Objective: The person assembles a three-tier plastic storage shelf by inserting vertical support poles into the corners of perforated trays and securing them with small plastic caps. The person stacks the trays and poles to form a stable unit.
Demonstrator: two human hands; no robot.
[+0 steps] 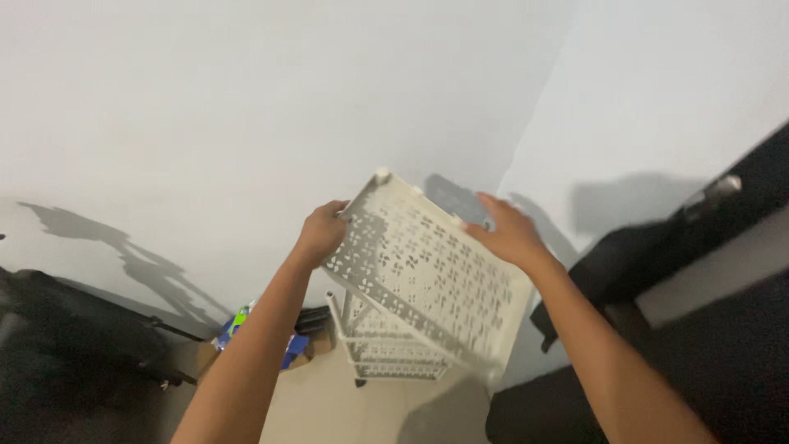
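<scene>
Perforated cream plastic shelf panel [427, 271] hangs tilted in mid-air before the white wall corner [526, 123], where we grip it with both hands: our left hand [322, 232] is closed on its upper left edge and our right hand [508, 232] lies spread along its far edge. Below it we see a matching rack frame [386, 345] standing on the floor, a blue-and-green package [238, 325] just beside it and dark bags [74, 345] to either side.
</scene>
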